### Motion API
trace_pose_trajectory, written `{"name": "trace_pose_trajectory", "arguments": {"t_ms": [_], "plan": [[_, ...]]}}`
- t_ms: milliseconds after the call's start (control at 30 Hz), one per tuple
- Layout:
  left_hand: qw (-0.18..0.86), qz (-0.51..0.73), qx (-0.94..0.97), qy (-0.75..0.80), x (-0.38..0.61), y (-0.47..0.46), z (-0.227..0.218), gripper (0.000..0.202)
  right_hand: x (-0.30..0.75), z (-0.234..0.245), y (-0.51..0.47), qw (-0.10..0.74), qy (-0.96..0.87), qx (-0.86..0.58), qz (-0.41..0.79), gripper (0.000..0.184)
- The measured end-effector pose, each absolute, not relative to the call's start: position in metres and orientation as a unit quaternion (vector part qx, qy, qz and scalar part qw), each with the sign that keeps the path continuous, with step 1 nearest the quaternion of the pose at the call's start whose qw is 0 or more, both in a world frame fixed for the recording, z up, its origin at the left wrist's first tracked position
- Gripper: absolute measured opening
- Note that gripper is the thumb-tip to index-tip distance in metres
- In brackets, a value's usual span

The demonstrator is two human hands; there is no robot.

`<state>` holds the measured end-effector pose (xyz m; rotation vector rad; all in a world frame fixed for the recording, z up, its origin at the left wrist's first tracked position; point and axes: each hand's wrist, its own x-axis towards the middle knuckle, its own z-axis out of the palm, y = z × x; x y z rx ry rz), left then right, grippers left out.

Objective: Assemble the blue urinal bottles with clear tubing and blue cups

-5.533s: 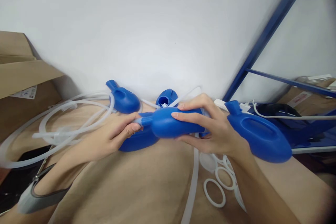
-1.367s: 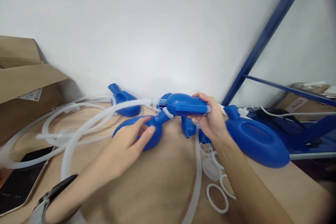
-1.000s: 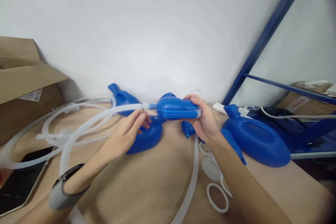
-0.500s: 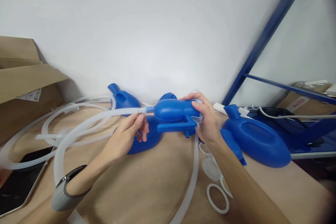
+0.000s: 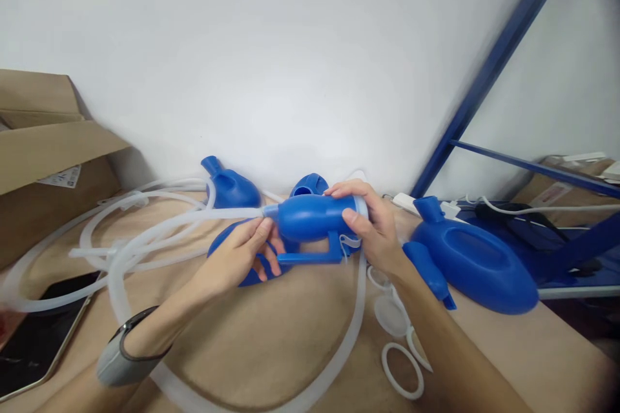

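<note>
My right hand (image 5: 375, 232) is closed around the wide end of a blue plastic vessel (image 5: 310, 218) held above the brown table (image 5: 271, 348), its handle turned down. My left hand (image 5: 242, 258) pinches the vessel's narrow spout where a translucent white tube (image 5: 159, 226) is fitted on. The tube runs left and loops down across the table. A grey watch (image 5: 121, 355) sits on my left wrist. Under my hands lies another blue vessel (image 5: 227, 248).
A large blue vessel (image 5: 477, 264) lies at the right, another (image 5: 230, 184) by the wall and one (image 5: 310, 184) behind my hands. White rings (image 5: 400, 371) lie at the front right. Coiled tubing (image 5: 97, 239), a cardboard box (image 5: 43, 161), a phone (image 5: 39, 342) at left. Blue shelf frame (image 5: 489, 71) at right.
The held vessel has rolled so its handle now points down, and it sits slightly lower. My left hand has shifted up to the spout joint. The tube loop has slid nearer across the table.
</note>
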<state>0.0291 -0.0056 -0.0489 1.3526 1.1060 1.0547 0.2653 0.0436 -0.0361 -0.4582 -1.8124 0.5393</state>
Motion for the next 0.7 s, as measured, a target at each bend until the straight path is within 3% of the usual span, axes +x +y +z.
{"name": "trace_pose_trajectory", "arguments": {"t_ms": [300,600,700], "plan": [[0.515,0.435,0.571,0.469,0.0283,-0.0059,-0.0514,0.055,0.2645,-0.0371,0.0462,0.63,-0.701,-0.214,0.258,0.015],[0.49,0.437,0.585,0.476,0.0281,-0.0078,-0.058,0.065,0.2643,-0.0368,0.0465,0.624,-0.702,-0.212,0.27,0.014],[0.472,0.417,0.612,0.478,0.0272,-0.0091,-0.0589,0.059,0.2651,-0.0369,0.0465,0.628,-0.691,-0.224,0.28,0.016]]}}
